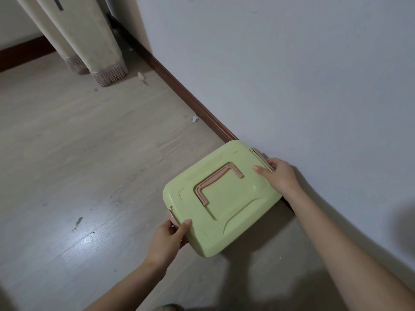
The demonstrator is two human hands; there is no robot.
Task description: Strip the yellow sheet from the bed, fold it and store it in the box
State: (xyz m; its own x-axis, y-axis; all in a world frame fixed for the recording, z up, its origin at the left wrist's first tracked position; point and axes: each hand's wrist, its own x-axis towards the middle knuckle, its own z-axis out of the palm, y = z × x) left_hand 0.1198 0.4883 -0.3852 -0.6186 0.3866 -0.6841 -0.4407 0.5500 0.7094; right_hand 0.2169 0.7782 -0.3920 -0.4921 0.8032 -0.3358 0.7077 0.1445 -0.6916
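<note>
A pale green plastic box with its lid on and a pink folding handle lying flat on top stands on the wooden floor against the wall. My left hand grips the pink latch at the box's near left end, thumb on the lid. At the far right end my right hand holds the other pink latch, thumb resting on the lid. The yellow sheet and the bed are out of view.
A white wall with a dark brown skirting board runs along the right. Beige fringed curtains hang at the top left. Small scraps of debris lie on the light wood floor.
</note>
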